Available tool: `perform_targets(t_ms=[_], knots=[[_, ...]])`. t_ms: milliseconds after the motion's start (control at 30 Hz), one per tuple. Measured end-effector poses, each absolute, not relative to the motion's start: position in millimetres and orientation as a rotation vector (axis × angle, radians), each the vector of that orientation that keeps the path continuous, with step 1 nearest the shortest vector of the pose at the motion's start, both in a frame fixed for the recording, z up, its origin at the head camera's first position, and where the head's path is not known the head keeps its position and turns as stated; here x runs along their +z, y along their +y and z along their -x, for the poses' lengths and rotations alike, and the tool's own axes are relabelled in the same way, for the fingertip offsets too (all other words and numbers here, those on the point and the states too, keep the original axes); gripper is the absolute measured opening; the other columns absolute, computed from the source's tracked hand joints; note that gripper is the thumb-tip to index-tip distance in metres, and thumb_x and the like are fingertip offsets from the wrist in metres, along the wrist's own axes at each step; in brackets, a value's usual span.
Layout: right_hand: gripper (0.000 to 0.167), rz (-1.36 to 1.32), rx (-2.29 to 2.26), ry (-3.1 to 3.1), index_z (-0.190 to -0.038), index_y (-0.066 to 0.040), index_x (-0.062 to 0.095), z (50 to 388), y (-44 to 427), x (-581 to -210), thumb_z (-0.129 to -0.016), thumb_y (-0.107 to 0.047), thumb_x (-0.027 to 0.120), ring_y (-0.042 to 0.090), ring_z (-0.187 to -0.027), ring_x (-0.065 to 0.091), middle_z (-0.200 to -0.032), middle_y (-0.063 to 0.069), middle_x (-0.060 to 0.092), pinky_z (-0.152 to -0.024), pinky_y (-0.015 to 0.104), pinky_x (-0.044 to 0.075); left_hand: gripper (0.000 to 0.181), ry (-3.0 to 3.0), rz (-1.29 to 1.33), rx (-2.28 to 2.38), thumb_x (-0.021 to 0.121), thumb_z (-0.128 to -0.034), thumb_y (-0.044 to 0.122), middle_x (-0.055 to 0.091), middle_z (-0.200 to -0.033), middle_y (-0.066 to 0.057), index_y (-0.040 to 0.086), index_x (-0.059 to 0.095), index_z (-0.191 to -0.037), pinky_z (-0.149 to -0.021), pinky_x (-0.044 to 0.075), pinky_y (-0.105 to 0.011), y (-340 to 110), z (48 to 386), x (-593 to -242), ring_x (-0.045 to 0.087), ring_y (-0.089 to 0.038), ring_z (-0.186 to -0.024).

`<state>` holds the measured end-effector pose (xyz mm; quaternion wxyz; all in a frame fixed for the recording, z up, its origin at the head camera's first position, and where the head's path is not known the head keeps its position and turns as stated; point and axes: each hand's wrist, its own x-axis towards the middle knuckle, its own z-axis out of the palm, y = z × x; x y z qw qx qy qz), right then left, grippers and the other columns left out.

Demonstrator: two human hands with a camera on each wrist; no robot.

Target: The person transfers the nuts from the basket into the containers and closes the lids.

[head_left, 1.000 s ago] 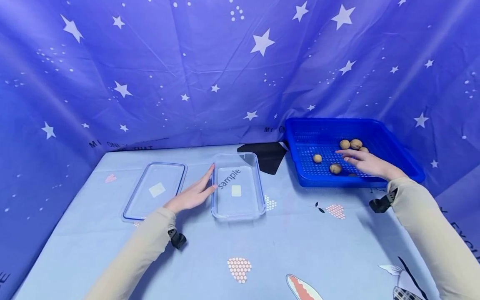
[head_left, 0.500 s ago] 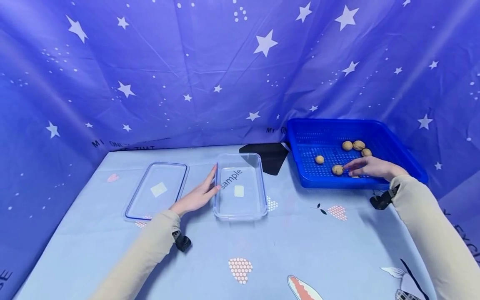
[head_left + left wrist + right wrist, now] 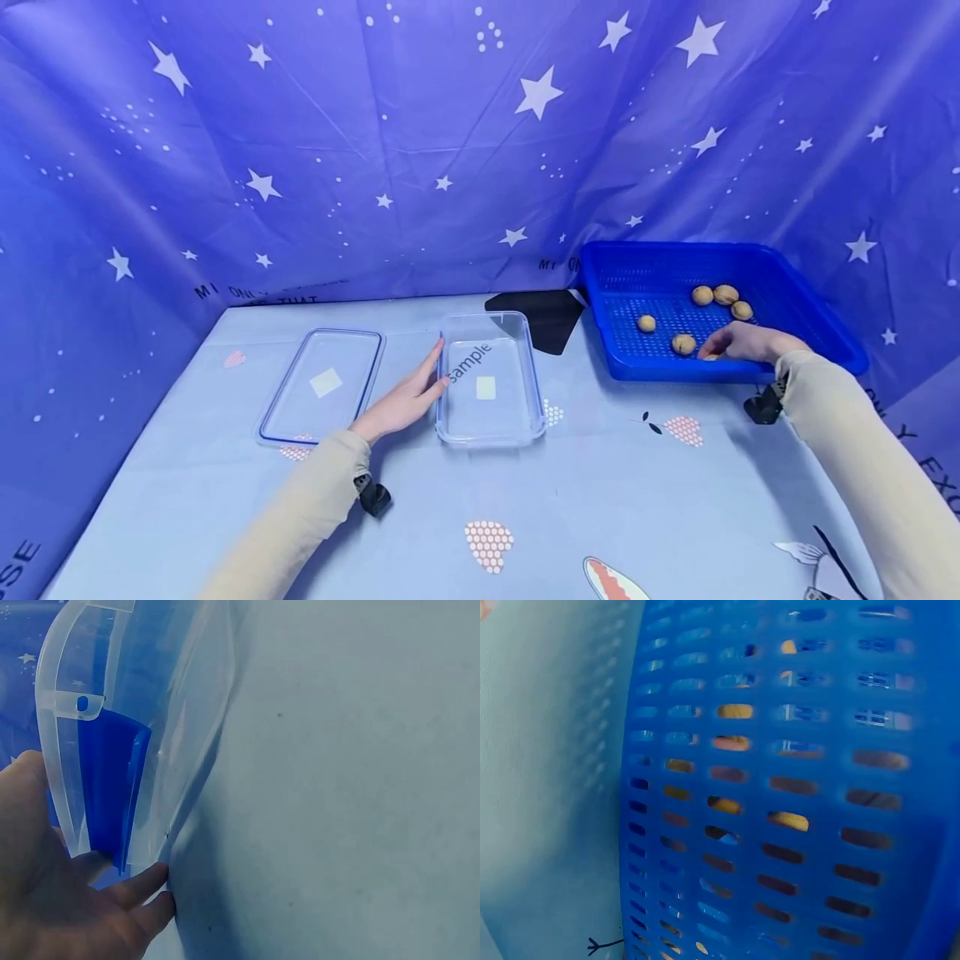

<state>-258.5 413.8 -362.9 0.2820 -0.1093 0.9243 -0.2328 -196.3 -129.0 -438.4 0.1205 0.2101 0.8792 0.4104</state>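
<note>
My left hand (image 3: 405,400) rests against the left side of a clear plastic food container (image 3: 491,437), its fingers fairly straight. In the left wrist view, the fingertips (image 3: 154,879) touch the container's outer wall (image 3: 199,697). Inside the blue plastic basket (image 3: 742,372), my right hand (image 3: 750,342) reaches down by the front wall, fingers curled round a walnut (image 3: 711,357) that is mostly hidden. Just left of those fingers lies another walnut (image 3: 683,344). The right wrist view sees the hand and walnut only through slots in the basket wall (image 3: 780,802).
A clear lid with a blue seal (image 3: 318,387) lies left of the container. Farther back in the basket sit several more walnuts (image 3: 726,294), and a small one (image 3: 647,323) lies to the left. A blue star-patterned curtain (image 3: 420,125) stands behind the table.
My right hand has lowered into the basket and its fingers have closed round a walnut near the front wall. The left hand stays at the container. The head view has shifted slightly.
</note>
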Motion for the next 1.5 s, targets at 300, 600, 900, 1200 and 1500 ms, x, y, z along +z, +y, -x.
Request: perform_targets(t_ms=[300, 600, 900, 1200, 1500], knots=[[0.032, 0.236, -0.847, 2.579, -0.12, 0.009, 0.059, 248.3, 406.4, -361.3, -0.094, -0.008, 0.061, 0.024, -0.089, 0.059, -0.115, 0.021, 0.061, -0.074, 0.036, 0.052, 0.069, 2.629, -0.579, 1.148, 0.043, -0.1037, 0.033, 0.008, -0.16, -0.01, 0.018, 0.001, -0.157, -0.114, 0.015, -0.052, -128.6, 193.0, -435.2, 0.017, -0.036, -0.142], [0.032, 0.336, -0.969, 2.673, -0.123, 0.007, 0.058, 240.6, 392.0, -355.4, -0.094, -0.008, 0.061, 0.02, -0.084, 0.062, -0.112, 0.021, 0.063, -0.069, 0.032, 0.053, 0.073, 2.641, -0.595, 1.165, 0.046, -0.1024, 0.031, 0.008, -0.159, -0.014, 0.014, 0.001, -0.157, -0.113, 0.016, -0.052, -127.5, 194.3, -440.2, 0.018, -0.038, -0.141], [0.031, 0.394, -0.947, 2.731, -0.125, 0.002, 0.058, 231.2, 373.4, -346.9, -0.098, -0.013, 0.057, 0.033, -0.103, 0.06, -0.125, 0.024, 0.058, -0.079, 0.034, 0.051, 0.075, 2.647, -0.593, 1.183, 0.049, -0.1012, 0.032, 0.009, -0.159, -0.013, 0.015, 0.002, -0.157, -0.113, 0.017, -0.054, -127.3, 194.0, -437.8, 0.019, -0.039, -0.141], [0.033, 0.443, -1.093, 2.691, -0.126, 0.001, 0.058, 224.8, 359.0, -347.3, -0.099, -0.017, 0.057, 0.02, -0.092, 0.065, -0.112, 0.019, 0.065, -0.076, 0.025, 0.05, 0.076, 2.638, -0.578, 1.192, 0.05, -0.1006, 0.034, 0.009, -0.159, -0.013, 0.017, 0.002, -0.157, -0.112, 0.017, -0.055, -126.1, 193.0, -436.8, 0.018, -0.038, -0.141], [0.036, 0.471, -1.174, 2.696, -0.129, 0.001, 0.057, 221.0, 341.0, -346.9, -0.098, -0.018, 0.06, 0.02, -0.092, 0.065, -0.121, 0.021, 0.061, -0.071, 0.029, 0.054, 0.078, 2.614, -0.551, 1.239, 0.054, -0.0986, 0.032, 0.013, -0.158, -0.018, 0.018, 0.004, -0.157, -0.11, 0.02, -0.06, -125.0, 193.2, -438.8, 0.027, -0.043, -0.137]])
